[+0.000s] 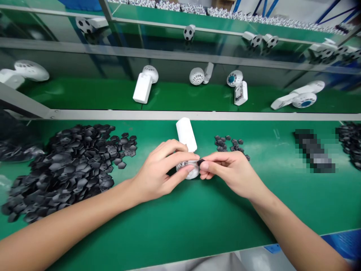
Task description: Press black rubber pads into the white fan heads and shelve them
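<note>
A white plastic piece with a slatted round head and a block-shaped body lies on the green table in front of me. My left hand has its thumb and fingers closed around the round head. Between the thumb and fingers of my right hand is a small black piece, held against the right side of that head. Its exact shape is partly hidden by my fingertips. Just beyond my right hand lie several small black pieces.
A large heap of black pentagonal pieces covers the left. More black pieces lie at the far right, near a blurred dark object. A metal rail crosses behind; white units stand on the green conveyor beyond it.
</note>
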A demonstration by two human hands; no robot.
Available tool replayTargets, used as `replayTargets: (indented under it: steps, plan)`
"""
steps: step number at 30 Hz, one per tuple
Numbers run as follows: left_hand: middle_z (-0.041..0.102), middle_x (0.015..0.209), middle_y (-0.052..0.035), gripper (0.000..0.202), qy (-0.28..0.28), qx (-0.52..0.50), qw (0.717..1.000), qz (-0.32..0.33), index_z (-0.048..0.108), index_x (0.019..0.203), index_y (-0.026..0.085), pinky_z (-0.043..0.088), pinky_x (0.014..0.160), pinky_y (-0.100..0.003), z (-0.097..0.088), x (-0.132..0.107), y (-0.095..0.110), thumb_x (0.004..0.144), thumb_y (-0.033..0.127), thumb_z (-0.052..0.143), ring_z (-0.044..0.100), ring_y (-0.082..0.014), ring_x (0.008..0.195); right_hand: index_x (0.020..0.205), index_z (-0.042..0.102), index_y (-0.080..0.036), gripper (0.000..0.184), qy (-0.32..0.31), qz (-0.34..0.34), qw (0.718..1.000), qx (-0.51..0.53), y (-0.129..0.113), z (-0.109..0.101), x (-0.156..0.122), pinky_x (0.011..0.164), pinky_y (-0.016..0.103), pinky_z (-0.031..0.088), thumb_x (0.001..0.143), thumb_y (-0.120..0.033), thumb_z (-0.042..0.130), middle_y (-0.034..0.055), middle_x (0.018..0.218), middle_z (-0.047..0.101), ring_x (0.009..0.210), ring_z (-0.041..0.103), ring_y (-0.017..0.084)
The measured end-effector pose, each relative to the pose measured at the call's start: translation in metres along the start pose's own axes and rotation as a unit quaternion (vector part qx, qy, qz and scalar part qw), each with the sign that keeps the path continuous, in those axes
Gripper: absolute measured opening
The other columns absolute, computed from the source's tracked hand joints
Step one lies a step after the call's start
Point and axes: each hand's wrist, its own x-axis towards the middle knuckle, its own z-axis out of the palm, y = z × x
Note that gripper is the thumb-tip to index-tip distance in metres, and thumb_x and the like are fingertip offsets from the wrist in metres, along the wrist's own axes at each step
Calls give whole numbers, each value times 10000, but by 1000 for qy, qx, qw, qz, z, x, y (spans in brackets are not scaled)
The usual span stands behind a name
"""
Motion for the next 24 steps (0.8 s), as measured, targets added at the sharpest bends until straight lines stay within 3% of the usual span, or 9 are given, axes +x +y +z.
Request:
replayTargets:
  steps: [7, 13, 18, 24]
  plan:
    - [667, 1057, -68, 189, -28, -21, 999, 18, 700, 1140, 190, 510, 864, -340, -3, 6, -2, 968, 118, 728, 635, -189, 976, 934, 864, -246, 60, -26, 29, 999, -9, -3, 2, -4, 704, 205, 585, 908, -299, 851, -1, 781, 790, 728, 722, 137]
    - [666, 1087, -75, 116, -112, -32, 993, 21, 662, 1099, 183, 477, 910, -348, -8, 11, -5, 998, 134, 688, 585, -196, 1004, 881, 830, -237, 71, -41, 41, 997, -54, -3, 1, -5, 650, 223, 496, 919, -297, 831, -22, 747, 722, 687, 635, 123]
    - [647, 1125, -80, 102, -142, -22, 989, 33, 641, 1100, 205, 465, 945, -371, -9, 9, -9, 1010, 164, 668, 541, -228, 1059, 900, 823, -245, 80, -58, 45, 994, -76, -1, 0, -3, 650, 247, 460, 939, -312, 806, -23, 770, 708, 713, 620, 135]
    - [582, 1151, -100, 34, -161, -18, 986, -27, 533, 1018, 195, 461, 917, -397, -11, 9, -3, 1030, 168, 550, 509, -236, 1043, 916, 809, -240, 135, -59, 39, 995, -75, -5, 0, -2, 657, 257, 448, 964, -362, 781, -18, 770, 679, 717, 585, 135]
